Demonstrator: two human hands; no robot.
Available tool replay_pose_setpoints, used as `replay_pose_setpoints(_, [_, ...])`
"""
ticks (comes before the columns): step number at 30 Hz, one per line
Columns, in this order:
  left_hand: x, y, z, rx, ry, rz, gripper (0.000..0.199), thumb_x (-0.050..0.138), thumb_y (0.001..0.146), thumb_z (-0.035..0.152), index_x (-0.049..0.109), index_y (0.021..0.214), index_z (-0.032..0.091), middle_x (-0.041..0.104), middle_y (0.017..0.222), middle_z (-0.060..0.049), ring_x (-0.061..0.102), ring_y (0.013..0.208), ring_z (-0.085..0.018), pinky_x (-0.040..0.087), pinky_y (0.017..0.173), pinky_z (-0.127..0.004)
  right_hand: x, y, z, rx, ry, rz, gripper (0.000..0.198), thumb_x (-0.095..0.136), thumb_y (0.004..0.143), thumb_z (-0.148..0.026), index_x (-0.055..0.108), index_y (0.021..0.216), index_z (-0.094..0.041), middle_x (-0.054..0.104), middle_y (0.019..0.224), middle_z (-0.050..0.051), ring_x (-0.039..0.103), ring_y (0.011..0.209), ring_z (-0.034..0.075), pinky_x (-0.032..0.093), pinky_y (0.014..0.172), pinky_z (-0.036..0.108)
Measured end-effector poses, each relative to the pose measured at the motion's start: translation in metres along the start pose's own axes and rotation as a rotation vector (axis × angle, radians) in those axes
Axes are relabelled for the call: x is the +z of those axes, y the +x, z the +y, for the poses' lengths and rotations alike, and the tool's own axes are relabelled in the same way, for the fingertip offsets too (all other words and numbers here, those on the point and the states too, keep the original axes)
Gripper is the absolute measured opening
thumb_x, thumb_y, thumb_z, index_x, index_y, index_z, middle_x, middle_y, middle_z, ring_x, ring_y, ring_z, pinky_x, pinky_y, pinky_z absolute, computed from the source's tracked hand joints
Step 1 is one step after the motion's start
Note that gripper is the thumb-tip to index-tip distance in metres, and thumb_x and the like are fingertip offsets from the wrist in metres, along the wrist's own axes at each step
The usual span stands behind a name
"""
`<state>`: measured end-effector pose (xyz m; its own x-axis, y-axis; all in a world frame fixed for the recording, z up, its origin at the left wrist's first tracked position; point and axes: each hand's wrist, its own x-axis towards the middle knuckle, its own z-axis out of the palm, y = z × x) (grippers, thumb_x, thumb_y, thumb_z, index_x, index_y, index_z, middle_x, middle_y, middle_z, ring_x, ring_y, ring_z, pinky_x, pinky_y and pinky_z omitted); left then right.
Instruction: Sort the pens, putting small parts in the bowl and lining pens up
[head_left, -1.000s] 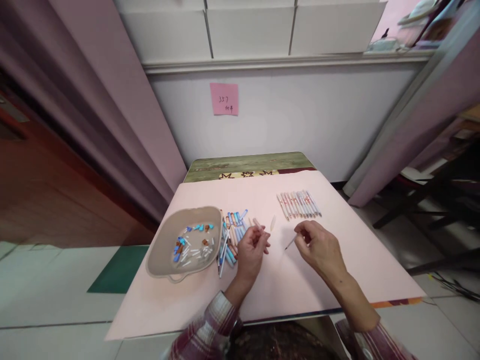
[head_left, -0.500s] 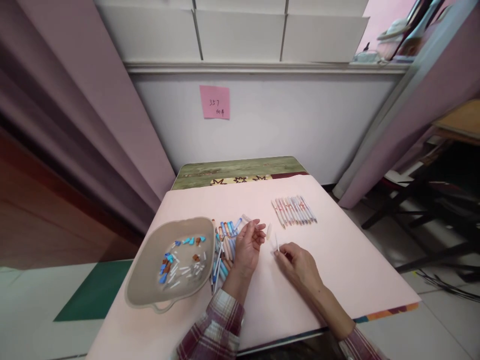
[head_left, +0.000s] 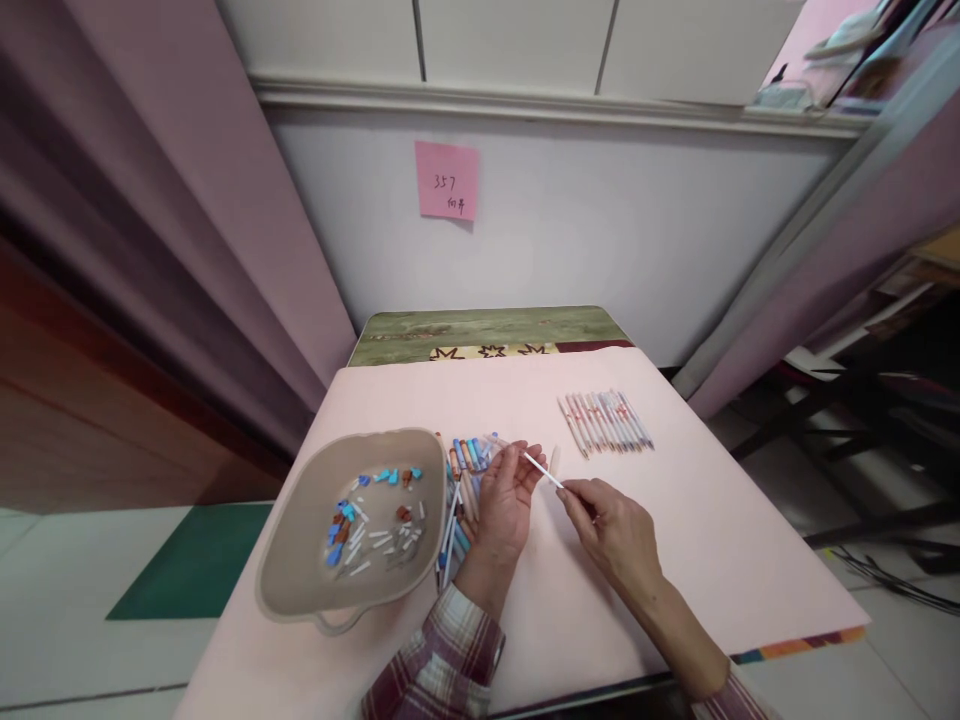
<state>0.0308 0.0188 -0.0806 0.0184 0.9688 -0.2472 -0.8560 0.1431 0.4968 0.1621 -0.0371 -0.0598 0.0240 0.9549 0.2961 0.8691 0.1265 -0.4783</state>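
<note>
My right hand [head_left: 611, 525] pinches one end of a thin white pen refill [head_left: 543, 470], which slants up and left toward my other hand. With the palm turned up, my left hand [head_left: 508, 500] holds a translucent pen barrel [head_left: 495, 440] between thumb and fingers; part of it is hidden by the thumb. The refill's far tip meets the left fingers, but I cannot tell whether it is inside the barrel. A small clear piece [head_left: 555, 458] lies just beyond the hands. Beside my left wrist is a pile of blue, brown and beige pen parts [head_left: 466, 490], partly covered.
A beige basin [head_left: 289, 570] at left contains small blue, brown and white pieces. Several assembled pens [head_left: 606, 422] lie in a row at the right back of the pink-covered table [head_left: 675, 580]. A pink note [head_left: 447, 180] is stuck on the wall behind.
My right hand has tilted the white refill from upright to slanting and brought its tip to my left hand. The view has shifted slightly down and left.
</note>
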Motion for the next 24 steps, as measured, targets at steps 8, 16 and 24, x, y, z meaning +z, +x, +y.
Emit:
replay_pose_setpoints(8, [0.003,-0.008,-0.002,-0.05,0.119,-0.052,0.022,0.072,0.077,0.03,0.063,0.087,0.013,0.072,0.083,-0.008,0.07,0.081,-0.019,0.053,0.077,-0.032,-0.007,0.009,-0.015,-0.037,-0.002,0.255,0.019,0.06,0.087,-0.039,0.069,0.087,-0.022,0.068,0.07,-0.002,0.061,0.06,0.011,0.039,0.056,0.021])
replay_pose_setpoints(16, [0.004,-0.011,0.0,-0.106,0.074,-0.089,0.021,0.073,0.075,0.028,0.061,0.085,0.013,0.072,0.08,-0.007,0.07,0.079,-0.019,0.053,0.079,-0.033,-0.006,0.02,-0.026,-0.056,0.046,0.254,0.019,0.063,0.085,-0.037,0.068,0.076,-0.022,0.069,0.068,-0.002,0.061,0.058,0.011,0.038,0.055,0.021])
replay_pose_setpoints(24, [-0.001,-0.007,-0.005,-0.096,0.064,-0.128,0.019,0.072,0.077,0.027,0.062,0.086,0.013,0.072,0.083,-0.007,0.07,0.081,-0.019,0.052,0.083,-0.035,-0.007,0.021,-0.025,-0.078,0.031,0.283,0.02,0.06,0.087,-0.035,0.068,0.075,-0.021,0.07,0.068,0.0,0.062,0.059,0.013,0.039,0.057,0.022])
